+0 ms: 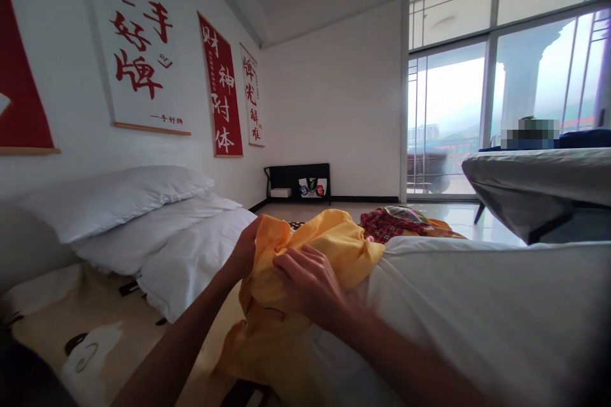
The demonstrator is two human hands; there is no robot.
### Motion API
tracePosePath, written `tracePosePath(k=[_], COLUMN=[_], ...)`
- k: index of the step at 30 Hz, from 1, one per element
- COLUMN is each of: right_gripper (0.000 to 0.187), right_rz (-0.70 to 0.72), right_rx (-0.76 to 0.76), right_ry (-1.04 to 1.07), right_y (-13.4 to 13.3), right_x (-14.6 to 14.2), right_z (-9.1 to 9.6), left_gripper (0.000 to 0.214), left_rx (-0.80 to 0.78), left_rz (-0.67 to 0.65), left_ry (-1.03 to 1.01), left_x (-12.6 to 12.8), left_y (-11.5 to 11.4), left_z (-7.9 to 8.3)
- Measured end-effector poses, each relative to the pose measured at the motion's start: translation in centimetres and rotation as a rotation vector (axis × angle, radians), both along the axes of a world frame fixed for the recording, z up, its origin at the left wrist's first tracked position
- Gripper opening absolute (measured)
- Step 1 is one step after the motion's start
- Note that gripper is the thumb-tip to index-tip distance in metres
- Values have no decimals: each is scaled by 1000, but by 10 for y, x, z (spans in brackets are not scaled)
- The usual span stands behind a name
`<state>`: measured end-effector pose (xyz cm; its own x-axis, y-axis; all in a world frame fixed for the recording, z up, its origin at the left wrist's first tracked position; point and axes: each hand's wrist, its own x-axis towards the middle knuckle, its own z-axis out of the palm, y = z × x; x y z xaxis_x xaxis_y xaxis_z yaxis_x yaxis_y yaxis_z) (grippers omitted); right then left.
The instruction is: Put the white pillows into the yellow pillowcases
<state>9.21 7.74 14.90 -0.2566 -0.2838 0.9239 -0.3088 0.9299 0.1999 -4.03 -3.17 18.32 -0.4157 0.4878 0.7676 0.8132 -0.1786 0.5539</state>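
A yellow garment (329, 241) lies bunched on the bed in front of me. My left hand (245, 253) grips its upper left edge, fingers closed into the fabric. My right hand (310, 283) rests on top of the garment's middle, fingers curled and pinching the cloth. The lower part of the garment (260, 343) drapes down toward me over a patterned beige sheet (95, 331). A white duvet (477, 305) lies just right of my right arm.
White pillows (119, 197) are stacked at the left against the wall. A red patterned cloth (386, 224) lies beyond the yellow garment. A second bed (539, 184) stands at the right by the glass doors. A black low rack (298, 181) stands at the far wall.
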Motion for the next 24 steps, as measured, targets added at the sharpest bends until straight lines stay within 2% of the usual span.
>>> tracePosePath(k=[3,7,11,15,20,22,24], right_gripper=[22,20,21,23,13,11,11], right_rz=[-46,-106,-147,-197,-172,-172,-239], right_rx=[13,-2,-36,18,67,62,32], right_ry=[-10,-12,23,40,14,0,-15], right_y=[4,8,5,2,5,7,7], right_x=[1,0,-2,-1,3,6,10], right_z=[0,-1,1,3,1,2,3], left_gripper=[17,30,32,27,29,30,31], left_rx=[56,-150,-275,-342,-283,-211,-100], left_rz=[11,-197,-305,-343,-324,-286,-219], left_ry=[108,43,-48,-146,-344,-357,-328], left_x=[6,8,7,6,8,10,14], left_y=[-4,-23,-37,-39,-37,-36,-35], left_z=[-1,1,1,-3,-8,-9,-10])
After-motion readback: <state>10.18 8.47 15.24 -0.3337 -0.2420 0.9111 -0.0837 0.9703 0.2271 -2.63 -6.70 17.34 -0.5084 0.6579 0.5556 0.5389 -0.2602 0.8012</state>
